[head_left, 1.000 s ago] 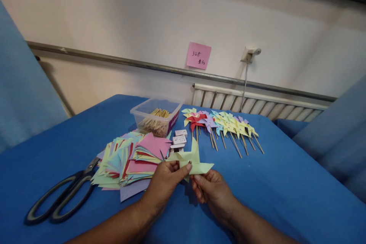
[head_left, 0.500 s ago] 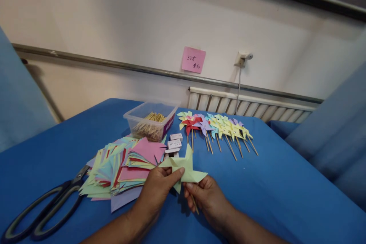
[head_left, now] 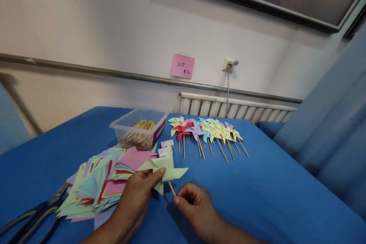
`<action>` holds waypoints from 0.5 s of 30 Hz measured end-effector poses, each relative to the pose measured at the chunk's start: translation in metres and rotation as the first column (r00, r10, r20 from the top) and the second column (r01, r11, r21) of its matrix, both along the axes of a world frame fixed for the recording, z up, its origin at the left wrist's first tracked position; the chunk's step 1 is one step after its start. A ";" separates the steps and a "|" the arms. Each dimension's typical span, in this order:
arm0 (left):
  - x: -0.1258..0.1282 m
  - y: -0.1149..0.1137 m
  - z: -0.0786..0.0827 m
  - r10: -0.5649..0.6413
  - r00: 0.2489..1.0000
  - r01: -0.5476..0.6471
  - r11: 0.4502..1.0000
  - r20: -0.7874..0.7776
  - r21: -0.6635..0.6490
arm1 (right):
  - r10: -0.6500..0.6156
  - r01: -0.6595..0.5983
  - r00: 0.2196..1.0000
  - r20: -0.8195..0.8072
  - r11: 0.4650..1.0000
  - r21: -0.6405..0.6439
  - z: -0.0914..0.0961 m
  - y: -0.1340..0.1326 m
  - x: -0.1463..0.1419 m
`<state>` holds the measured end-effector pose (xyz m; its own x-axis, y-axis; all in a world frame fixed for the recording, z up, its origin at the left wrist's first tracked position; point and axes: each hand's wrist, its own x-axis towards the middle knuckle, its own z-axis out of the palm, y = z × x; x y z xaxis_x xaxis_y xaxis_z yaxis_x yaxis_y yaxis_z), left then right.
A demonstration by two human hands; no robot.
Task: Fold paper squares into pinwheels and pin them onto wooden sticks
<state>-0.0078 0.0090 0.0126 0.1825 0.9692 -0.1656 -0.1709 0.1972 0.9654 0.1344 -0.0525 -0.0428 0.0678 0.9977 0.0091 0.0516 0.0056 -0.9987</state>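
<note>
A pale green paper pinwheel [head_left: 174,173] is held up in front of me. My left hand [head_left: 137,192] pinches its middle, thumb on the front. A thin wooden stick [head_left: 171,188] runs down from behind the paper. Its lower end is between the thumb and fingers of my right hand [head_left: 196,206]. Beside my left hand lies a fanned pile of coloured paper sheets [head_left: 97,179], cut in from the corners. Just behind the pinwheel sit small white boxes [head_left: 167,143], partly covered by it.
Finished pinwheels [head_left: 208,129] on sticks lie in a row at the back. A clear plastic box [head_left: 117,126] holds many wooden sticks. Large dark-handled scissors [head_left: 45,207] lie at the left. The blue-covered table [head_left: 257,187] meets a wall with a rail [head_left: 114,74].
My right hand has slid down the stick to its lower end, so more of the stick shows below the paper. My left hand keeps its pinch. The view has shifted a little.
</note>
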 end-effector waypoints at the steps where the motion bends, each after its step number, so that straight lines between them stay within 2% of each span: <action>1: 0.000 0.000 0.000 0.008 1.000 -0.008 1.000 0.005 -0.003 | 0.003 -0.003 1.000 0.004 1.000 -0.004 0.000 0.000 0.000; 6: 0.000 0.000 -0.005 -0.004 1.000 0.004 1.000 0.025 0.007 | -0.012 0.013 0.999 0.045 1.000 -0.012 0.001 0.000 -0.004; 10: 0.003 -0.003 -0.006 -0.125 0.988 0.126 0.992 0.086 0.005 | -0.114 0.114 0.992 0.059 0.993 0.009 0.001 0.006 0.001; 15: 0.007 -0.002 -0.014 -0.197 0.978 0.194 0.980 -0.074 -0.046 | -0.175 0.174 0.984 0.027 0.984 0.030 0.001 0.012 0.006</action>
<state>-0.0004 0.0069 -0.0009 0.3527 0.9087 -0.2235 -0.0499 0.2568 0.9652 0.1404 -0.0407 -0.0414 0.2403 0.9698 0.0408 0.0836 0.0212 -0.9963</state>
